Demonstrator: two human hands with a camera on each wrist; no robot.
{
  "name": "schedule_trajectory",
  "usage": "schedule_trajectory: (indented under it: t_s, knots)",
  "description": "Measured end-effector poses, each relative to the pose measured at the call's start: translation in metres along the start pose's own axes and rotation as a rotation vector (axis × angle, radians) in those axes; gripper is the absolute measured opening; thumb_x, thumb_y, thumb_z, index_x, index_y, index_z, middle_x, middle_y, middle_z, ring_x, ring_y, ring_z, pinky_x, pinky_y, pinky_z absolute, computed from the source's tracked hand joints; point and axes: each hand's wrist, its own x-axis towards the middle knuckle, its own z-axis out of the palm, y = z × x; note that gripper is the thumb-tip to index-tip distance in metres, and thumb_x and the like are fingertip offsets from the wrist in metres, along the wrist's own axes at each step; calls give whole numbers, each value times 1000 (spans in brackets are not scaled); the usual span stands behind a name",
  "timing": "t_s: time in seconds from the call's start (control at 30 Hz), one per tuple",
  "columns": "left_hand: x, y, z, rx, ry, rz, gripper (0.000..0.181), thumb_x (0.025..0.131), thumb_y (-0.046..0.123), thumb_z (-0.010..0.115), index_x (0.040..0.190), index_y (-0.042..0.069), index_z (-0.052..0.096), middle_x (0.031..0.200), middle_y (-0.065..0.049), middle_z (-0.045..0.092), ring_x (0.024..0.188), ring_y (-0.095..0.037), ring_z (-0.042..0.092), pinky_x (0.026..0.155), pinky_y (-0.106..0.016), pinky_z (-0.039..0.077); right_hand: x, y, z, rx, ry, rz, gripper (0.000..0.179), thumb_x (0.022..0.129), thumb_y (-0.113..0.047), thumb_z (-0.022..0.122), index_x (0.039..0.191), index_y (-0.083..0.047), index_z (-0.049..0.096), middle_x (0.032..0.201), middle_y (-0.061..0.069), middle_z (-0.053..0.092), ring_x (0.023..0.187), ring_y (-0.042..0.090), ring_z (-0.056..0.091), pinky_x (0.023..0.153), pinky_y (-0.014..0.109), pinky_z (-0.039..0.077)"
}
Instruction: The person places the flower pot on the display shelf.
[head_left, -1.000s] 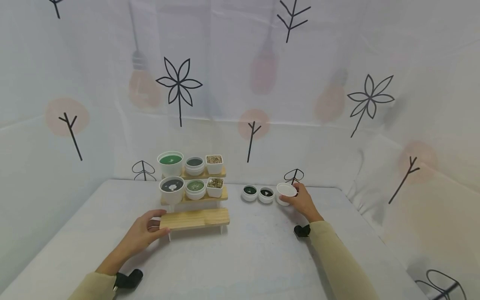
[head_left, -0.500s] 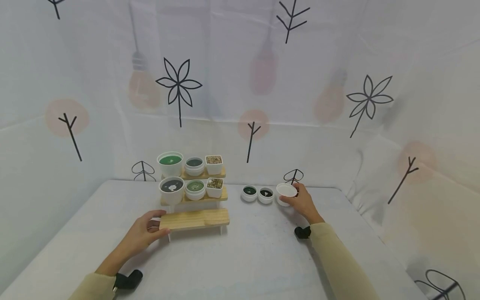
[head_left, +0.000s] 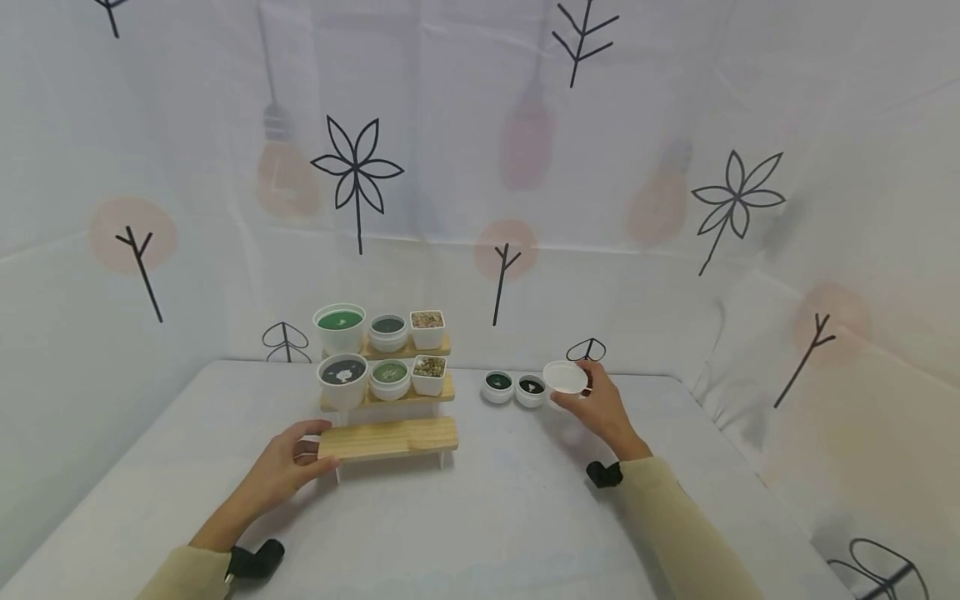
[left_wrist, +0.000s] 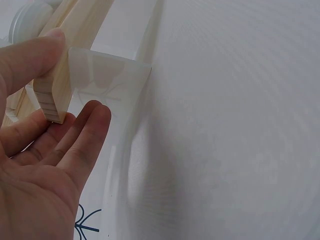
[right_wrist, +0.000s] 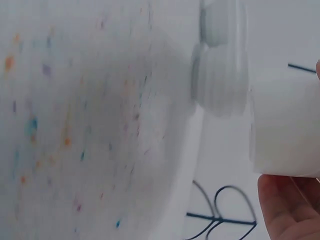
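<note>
My left hand grips the left end of a bare wooden shelf board, the lowest tier of a stepped stand. In the left wrist view the thumb lies on the board, with other fingers at its end and two stretched past a clear support leg. My right hand pinches a white cup between thumb and fingers. The right wrist view has this cup raised off the table, beside two white jars. Its contents look white from above.
A jar with dark green filling and one with black filling stand near the back wall. The upper two tiers hold several filled white containers, among them a green tub and a grey tub. A patterned cloth hangs behind.
My right hand has lifted the white cup off the table and shifted it slightly left, closer to the black-filled jar. The left hand has stayed on the board.
</note>
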Motion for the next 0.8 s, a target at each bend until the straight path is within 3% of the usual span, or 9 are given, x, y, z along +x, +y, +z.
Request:
schedule_trajectory:
  t_s: [0.53, 0.8]
  knots:
    - [0, -1, 1, 6, 5, -23, 70, 82, 28, 76, 135, -3, 43, 128, -27, 50, 108, -35, 60, 80, -32, 57, -29, -60, 34, 26, -16, -256, 72, 73, -28, 82, 131, -5, 45, 118, 9, 57, 105, 22, 56, 90, 41, 52]
    - [0, 0, 1, 3, 6, -14, 69, 82, 27, 76, 135, -3, 43, 128, -26, 51, 107, -34, 61, 81, -31, 57, -42, -91, 53, 67, -47, -303, 71, 71, -30, 83, 129, -10, 47, 113, 2, 58, 101, 16, 56, 86, 38, 52]
